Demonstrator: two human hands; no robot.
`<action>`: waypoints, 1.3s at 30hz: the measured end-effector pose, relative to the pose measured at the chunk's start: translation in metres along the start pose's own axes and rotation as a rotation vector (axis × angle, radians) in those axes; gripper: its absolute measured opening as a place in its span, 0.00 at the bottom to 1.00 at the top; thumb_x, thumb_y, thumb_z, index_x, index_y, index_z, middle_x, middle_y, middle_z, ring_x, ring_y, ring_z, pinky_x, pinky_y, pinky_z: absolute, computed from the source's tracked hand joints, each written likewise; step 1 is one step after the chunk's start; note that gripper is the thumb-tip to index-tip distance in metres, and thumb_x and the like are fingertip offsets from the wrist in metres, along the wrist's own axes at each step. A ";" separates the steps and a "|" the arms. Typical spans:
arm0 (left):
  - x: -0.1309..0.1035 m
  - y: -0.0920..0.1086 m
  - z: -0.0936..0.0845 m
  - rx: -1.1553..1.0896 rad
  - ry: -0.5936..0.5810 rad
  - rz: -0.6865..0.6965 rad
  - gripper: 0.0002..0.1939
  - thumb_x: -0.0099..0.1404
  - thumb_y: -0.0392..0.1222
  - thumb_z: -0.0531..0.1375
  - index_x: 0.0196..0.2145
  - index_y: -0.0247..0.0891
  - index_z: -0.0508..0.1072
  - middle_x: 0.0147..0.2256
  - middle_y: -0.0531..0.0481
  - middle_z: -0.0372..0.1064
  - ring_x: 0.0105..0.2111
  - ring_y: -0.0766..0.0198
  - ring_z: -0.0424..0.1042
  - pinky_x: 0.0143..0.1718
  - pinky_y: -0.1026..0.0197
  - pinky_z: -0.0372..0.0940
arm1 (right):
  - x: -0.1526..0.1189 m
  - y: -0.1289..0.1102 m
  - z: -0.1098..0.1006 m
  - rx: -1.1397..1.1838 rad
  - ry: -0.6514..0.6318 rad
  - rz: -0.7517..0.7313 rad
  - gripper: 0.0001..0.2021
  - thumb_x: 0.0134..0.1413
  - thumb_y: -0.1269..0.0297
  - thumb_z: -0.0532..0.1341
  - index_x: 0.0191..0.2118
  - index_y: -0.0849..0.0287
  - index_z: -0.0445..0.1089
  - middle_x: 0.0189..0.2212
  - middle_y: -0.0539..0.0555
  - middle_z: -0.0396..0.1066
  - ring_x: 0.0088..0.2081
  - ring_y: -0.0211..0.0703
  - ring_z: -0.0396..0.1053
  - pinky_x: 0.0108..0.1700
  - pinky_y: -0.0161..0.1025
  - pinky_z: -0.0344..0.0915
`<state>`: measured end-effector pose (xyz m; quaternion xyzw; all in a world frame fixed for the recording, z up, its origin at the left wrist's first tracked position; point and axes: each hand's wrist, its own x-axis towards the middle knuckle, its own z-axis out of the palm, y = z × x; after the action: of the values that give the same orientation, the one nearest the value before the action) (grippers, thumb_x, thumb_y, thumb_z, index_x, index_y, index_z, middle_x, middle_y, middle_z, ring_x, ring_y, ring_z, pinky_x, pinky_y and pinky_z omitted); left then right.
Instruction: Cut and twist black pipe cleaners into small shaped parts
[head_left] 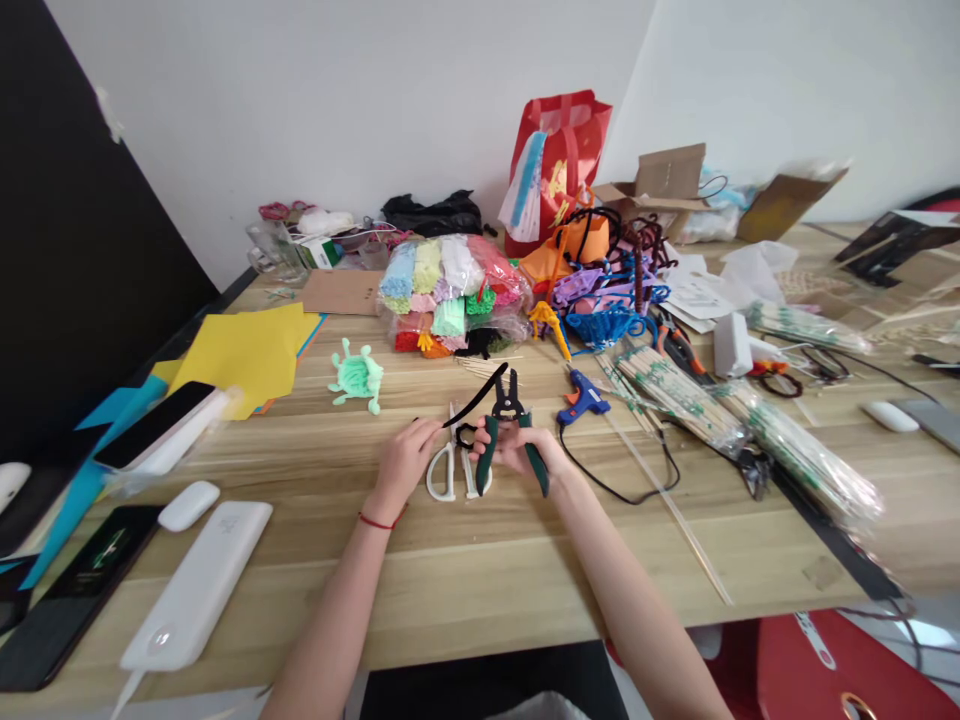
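My left hand (405, 458) is closed on one end of a black pipe cleaner (480, 394), which sticks out up and to the right. In my right hand (538, 446) are wire strippers (508, 408) with dark green handles, their handles spread apart and their black jaws pointing away from me. The pipe cleaner's far end reaches close to the jaws; whether they touch I cannot tell. White-handled scissors (442, 484) lie on the table between my hands, with a small black ring-shaped piece (466, 435) by them. A light green pipe-cleaner figure (358, 377) sits beyond my left hand.
On the wooden table (450, 600), a blue glue gun (583, 396) lies right of my hands. Bagged sticks (679, 395) are farther right. Bundled pipe cleaners (448, 290) and a red bag (581, 150) stand behind. Yellow sheets (240, 355) and a white power bank (199, 585) are left.
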<state>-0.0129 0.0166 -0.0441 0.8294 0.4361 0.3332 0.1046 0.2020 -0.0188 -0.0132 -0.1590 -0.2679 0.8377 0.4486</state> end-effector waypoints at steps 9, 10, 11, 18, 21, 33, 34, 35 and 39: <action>0.000 -0.003 0.000 0.050 0.007 0.003 0.12 0.67 0.40 0.50 0.38 0.38 0.73 0.36 0.46 0.74 0.35 0.62 0.72 0.35 0.62 0.64 | 0.001 -0.004 0.002 -0.034 0.055 -0.033 0.20 0.32 0.76 0.54 0.39 0.62 0.64 0.31 0.54 0.66 0.35 0.45 0.65 0.43 0.48 0.64; 0.000 -0.004 0.000 0.054 0.009 0.002 0.12 0.67 0.40 0.51 0.38 0.38 0.73 0.36 0.46 0.74 0.35 0.62 0.72 0.35 0.62 0.64 | 0.001 -0.006 0.001 -0.037 0.066 -0.056 0.19 0.32 0.76 0.54 0.38 0.62 0.64 0.30 0.54 0.65 0.34 0.45 0.65 0.42 0.48 0.64; 0.000 -0.004 0.001 0.057 0.013 0.000 0.11 0.67 0.40 0.51 0.38 0.39 0.73 0.35 0.46 0.74 0.34 0.62 0.72 0.35 0.62 0.64 | 0.000 -0.007 0.000 -0.039 0.077 -0.075 0.17 0.33 0.76 0.54 0.37 0.61 0.64 0.29 0.53 0.65 0.34 0.45 0.65 0.42 0.48 0.64; 0.001 -0.008 0.001 0.069 0.009 -0.024 0.10 0.66 0.40 0.51 0.36 0.39 0.73 0.36 0.47 0.74 0.35 0.61 0.72 0.35 0.62 0.64 | -0.005 -0.012 -0.002 -0.033 0.106 -0.057 0.12 0.37 0.74 0.55 0.34 0.60 0.62 0.26 0.51 0.62 0.31 0.43 0.62 0.38 0.46 0.63; 0.001 -0.013 -0.003 0.048 0.009 -0.016 0.11 0.66 0.40 0.51 0.36 0.39 0.72 0.37 0.46 0.74 0.36 0.61 0.72 0.38 0.61 0.65 | -0.004 -0.010 -0.003 -0.010 0.130 -0.036 0.09 0.43 0.73 0.57 0.35 0.61 0.62 0.26 0.51 0.61 0.29 0.40 0.60 0.36 0.43 0.63; 0.002 -0.023 -0.012 0.056 0.026 -0.024 0.11 0.66 0.42 0.51 0.35 0.39 0.72 0.36 0.46 0.74 0.37 0.60 0.71 0.39 0.60 0.65 | 0.001 -0.007 -0.011 0.030 0.148 0.147 0.07 0.52 0.64 0.60 0.32 0.63 0.64 0.20 0.46 0.54 0.22 0.33 0.56 0.28 0.34 0.60; 0.002 -0.023 -0.012 0.053 0.025 -0.024 0.11 0.66 0.42 0.51 0.35 0.39 0.72 0.36 0.46 0.74 0.37 0.60 0.71 0.39 0.60 0.65 | 0.001 -0.007 -0.011 0.026 0.144 0.149 0.07 0.52 0.64 0.60 0.32 0.63 0.64 0.20 0.46 0.54 0.22 0.33 0.56 0.28 0.34 0.60; 0.001 -0.024 -0.012 0.049 0.023 -0.023 0.11 0.66 0.42 0.51 0.35 0.39 0.72 0.37 0.46 0.74 0.37 0.60 0.71 0.40 0.60 0.65 | 0.001 -0.006 -0.012 0.017 0.140 0.145 0.07 0.52 0.64 0.60 0.33 0.63 0.64 0.20 0.46 0.55 0.22 0.33 0.57 0.28 0.35 0.60; 0.000 -0.025 -0.011 0.046 0.012 -0.020 0.11 0.66 0.41 0.51 0.36 0.39 0.72 0.37 0.46 0.73 0.38 0.60 0.71 0.40 0.59 0.65 | -0.002 -0.006 -0.008 -0.039 0.105 0.071 0.07 0.49 0.68 0.61 0.35 0.64 0.65 0.24 0.51 0.64 0.28 0.39 0.64 0.34 0.39 0.63</action>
<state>-0.0362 0.0305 -0.0471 0.8252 0.4524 0.3270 0.0864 0.2110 -0.0149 -0.0165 -0.2208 -0.2546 0.8383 0.4287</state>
